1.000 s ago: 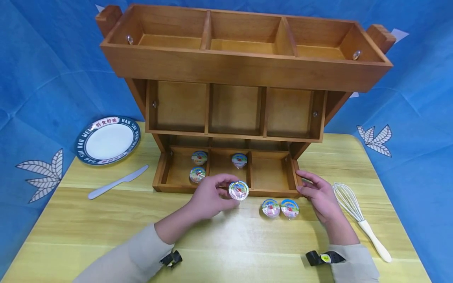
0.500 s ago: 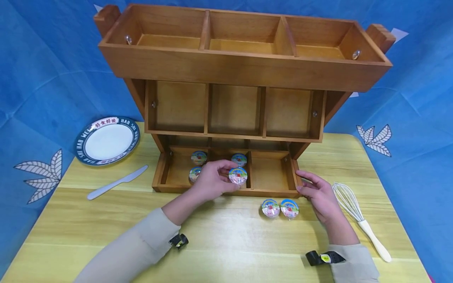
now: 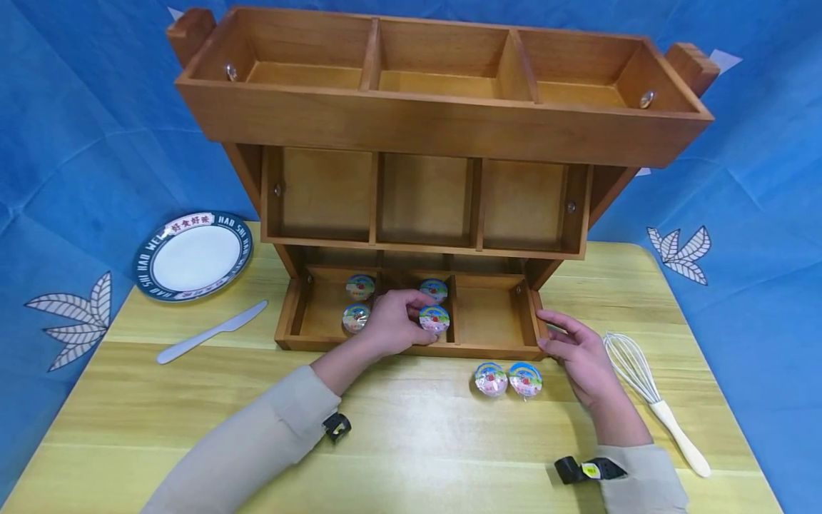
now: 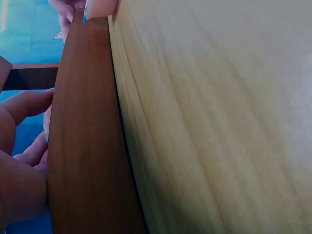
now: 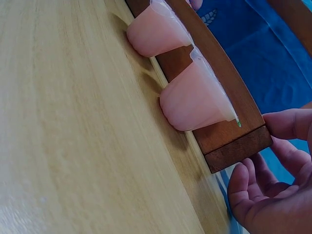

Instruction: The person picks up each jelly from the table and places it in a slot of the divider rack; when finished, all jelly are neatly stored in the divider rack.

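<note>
The left hand (image 3: 394, 321) pinches a cup (image 3: 434, 321) between thumb and fingers, in the middle compartment of the tray (image 3: 491, 352); whether the cup's base touches the tray's floor cannot be told, as fingers and front wall hide it. From the left wrist only a sliver of that cup shows past the wall. Just beyond the grip, in the same compartment, stands the back cup (image 3: 434, 288), its body mostly hidden below the lid. Left of the grip, past the divider, are a near cup (image 3: 356, 318), partly covered by the hand, and a far cup (image 3: 361, 287). Right of the grip and nearer the person, two loose cups (image 3: 509, 379) stand close together before the tray. Farther right, the right hand (image 3: 581, 353) touches the tray's end with its fingertips; whether they clasp it is unclear. Right of that hand lies a whisk (image 3: 656, 401), wires partly behind the wrist. Well left of the pinch lie a knife (image 3: 215, 332) and plate (image 3: 195, 260).
</note>
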Action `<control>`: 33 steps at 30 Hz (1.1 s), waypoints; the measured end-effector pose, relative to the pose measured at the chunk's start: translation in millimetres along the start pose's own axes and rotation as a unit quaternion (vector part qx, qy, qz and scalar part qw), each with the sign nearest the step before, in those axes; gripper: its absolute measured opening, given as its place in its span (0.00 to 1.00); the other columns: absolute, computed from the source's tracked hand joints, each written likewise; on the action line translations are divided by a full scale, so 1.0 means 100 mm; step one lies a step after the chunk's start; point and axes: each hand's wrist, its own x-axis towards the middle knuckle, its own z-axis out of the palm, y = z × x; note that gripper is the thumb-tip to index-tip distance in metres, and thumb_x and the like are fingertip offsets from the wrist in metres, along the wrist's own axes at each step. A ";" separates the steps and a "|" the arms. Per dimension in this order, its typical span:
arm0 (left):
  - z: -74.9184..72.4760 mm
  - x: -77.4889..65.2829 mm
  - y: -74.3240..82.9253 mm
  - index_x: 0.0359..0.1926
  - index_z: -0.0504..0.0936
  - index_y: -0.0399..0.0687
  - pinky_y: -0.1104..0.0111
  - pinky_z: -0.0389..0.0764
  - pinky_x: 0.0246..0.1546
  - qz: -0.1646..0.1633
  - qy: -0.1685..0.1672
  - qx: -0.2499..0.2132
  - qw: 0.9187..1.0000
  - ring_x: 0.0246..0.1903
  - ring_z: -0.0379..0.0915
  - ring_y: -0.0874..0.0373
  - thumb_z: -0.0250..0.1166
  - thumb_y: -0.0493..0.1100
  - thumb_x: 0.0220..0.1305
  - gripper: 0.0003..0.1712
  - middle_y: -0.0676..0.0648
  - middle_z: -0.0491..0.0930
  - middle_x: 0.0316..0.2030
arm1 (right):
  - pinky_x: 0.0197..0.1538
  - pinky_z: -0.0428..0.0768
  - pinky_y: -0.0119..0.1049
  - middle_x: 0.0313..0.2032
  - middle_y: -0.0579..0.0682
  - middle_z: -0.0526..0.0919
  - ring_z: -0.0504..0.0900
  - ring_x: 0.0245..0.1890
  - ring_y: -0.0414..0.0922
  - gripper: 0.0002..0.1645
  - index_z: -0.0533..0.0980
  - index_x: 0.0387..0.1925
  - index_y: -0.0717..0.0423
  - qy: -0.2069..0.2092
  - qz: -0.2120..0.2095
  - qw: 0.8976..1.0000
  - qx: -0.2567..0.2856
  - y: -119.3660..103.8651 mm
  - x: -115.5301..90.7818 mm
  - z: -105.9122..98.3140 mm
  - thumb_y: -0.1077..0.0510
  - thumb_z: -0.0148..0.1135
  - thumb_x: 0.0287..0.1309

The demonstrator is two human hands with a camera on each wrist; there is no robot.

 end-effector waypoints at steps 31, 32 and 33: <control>0.04 0.17 -0.06 0.46 0.86 0.46 0.65 0.80 0.45 -0.057 -0.004 0.046 0.997 0.42 0.77 0.55 0.84 0.32 0.38 0.29 0.50 0.81 0.42 | 0.46 0.80 0.28 0.66 0.57 0.61 0.69 0.52 0.46 0.31 0.68 0.67 0.67 -0.003 -0.004 1.000 0.010 0.01 -0.01 0.01 0.71 0.62 0.62; 0.04 0.17 -0.06 0.46 0.86 0.45 0.65 0.80 0.45 -0.057 -0.005 0.044 0.997 0.42 0.77 0.55 0.84 0.32 0.38 0.29 0.50 0.81 0.42 | 0.46 0.80 0.28 0.66 0.57 0.61 0.69 0.52 0.46 0.31 0.68 0.67 0.67 -0.003 -0.004 1.000 0.009 0.00 -0.01 0.01 0.71 0.62 0.62; 0.04 0.18 -0.06 0.46 0.86 0.45 0.64 0.80 0.45 -0.056 -0.005 0.043 0.997 0.42 0.77 0.55 0.84 0.32 0.39 0.29 0.50 0.81 0.42 | 0.46 0.80 0.28 0.66 0.57 0.61 0.69 0.52 0.46 0.31 0.68 0.67 0.67 -0.003 -0.006 1.000 0.008 0.00 -0.01 0.01 0.71 0.62 0.62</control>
